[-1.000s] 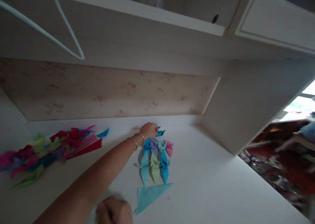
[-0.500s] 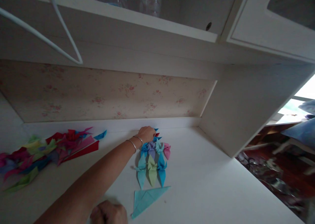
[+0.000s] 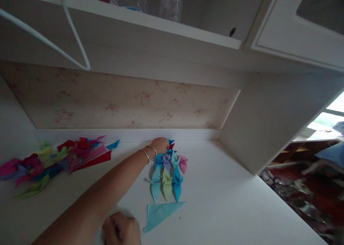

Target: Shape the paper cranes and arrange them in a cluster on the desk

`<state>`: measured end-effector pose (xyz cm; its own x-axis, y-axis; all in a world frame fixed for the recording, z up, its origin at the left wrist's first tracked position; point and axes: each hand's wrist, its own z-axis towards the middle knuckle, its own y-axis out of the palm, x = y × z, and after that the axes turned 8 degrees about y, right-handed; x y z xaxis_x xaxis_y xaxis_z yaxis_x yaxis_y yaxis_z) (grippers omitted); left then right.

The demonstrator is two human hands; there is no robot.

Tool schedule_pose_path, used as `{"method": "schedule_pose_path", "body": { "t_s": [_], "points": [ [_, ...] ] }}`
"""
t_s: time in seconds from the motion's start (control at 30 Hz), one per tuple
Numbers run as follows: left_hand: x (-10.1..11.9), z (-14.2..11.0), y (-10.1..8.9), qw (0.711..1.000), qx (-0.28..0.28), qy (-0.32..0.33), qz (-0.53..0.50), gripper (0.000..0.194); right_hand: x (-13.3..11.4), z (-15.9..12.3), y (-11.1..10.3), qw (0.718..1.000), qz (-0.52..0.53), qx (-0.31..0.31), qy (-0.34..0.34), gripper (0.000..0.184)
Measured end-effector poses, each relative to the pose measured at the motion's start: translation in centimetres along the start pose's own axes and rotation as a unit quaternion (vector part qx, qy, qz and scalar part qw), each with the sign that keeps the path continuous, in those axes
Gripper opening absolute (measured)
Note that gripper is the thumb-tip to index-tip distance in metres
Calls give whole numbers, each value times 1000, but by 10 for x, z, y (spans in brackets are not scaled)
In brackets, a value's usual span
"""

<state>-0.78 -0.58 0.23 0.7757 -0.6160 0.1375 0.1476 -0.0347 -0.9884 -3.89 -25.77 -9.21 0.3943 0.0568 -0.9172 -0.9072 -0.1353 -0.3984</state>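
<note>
My left hand (image 3: 159,145), with two bracelets on its wrist, reaches to the back of the white desktop. Its fingers are closed on a folded paper crane (image 3: 171,142) at the far end of the rows; the fingertips are mostly hidden. Nearer stand rows of paper cranes, among them a purple one (image 3: 166,159), a pink one (image 3: 183,163), a green one (image 3: 167,184) and a blue one (image 3: 177,182). A turquoise folded paper triangle (image 3: 160,215) lies flat in front of them. At the bottom edge, my right hand (image 3: 123,230) is curled into a fist; whatever it holds is hidden.
On the left lies a heap of colourful folded paper (image 3: 53,160). Overhead runs a shelf (image 3: 150,24) with a clear bottle (image 3: 172,6), and a white cable (image 3: 72,31) hangs down. A side panel (image 3: 271,112) bounds the desktop (image 3: 223,202) on the right.
The view has shifted slightly, so the desk items sit a little higher and farther right. My left hand stays at the back row, and my right hand remains curled.
</note>
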Motion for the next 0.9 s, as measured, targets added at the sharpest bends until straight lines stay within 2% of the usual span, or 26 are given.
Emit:
{"method": "schedule_pose_path", "body": {
  "t_s": [0.13, 0.23, 0.3, 0.4, 0.43, 0.53, 0.63, 0.7, 0.8, 0.9],
  "points": [
    [-3, -11, -16, 999, 44, 1, -22, 28, -1, -2, -3, 1000, 1, -20, 3, 40],
    [-7, -29, -33, 995, 91, -7, -35, 32, -4, -4, -9, 999, 5, -49, 3, 42],
    [-10, -50, -42, 991, 127, -16, -48, 33, -6, -5, -12, 998, 9, -59, 2, 41],
    [-12, -99, -47, 968, 213, -34, -126, 30, -7, -5, -15, 998, 18, -61, -7, 39],
    [-10, -119, -46, 956, 236, -49, -169, 29, -6, -5, -14, 998, 27, -60, -11, 40],
    [-2, -184, -35, 907, 242, -137, -318, 25, -4, -5, -12, 995, 76, -67, -8, 35],
    [10, -249, -17, 835, 263, -228, -426, 24, -2, -6, -9, 988, 128, -86, 3, 23],
    [16, -286, -3, 779, 243, -285, -502, 27, -3, -8, -10, 983, 156, -95, 8, 18],
    [16, -328, 16, 711, 230, -339, -572, 33, -7, -11, -13, 977, 185, -103, 17, 15],
    [10, -351, 29, 680, 257, -351, -590, 37, -12, -14, -14, 971, 216, -101, 32, 14]
  ]
}}
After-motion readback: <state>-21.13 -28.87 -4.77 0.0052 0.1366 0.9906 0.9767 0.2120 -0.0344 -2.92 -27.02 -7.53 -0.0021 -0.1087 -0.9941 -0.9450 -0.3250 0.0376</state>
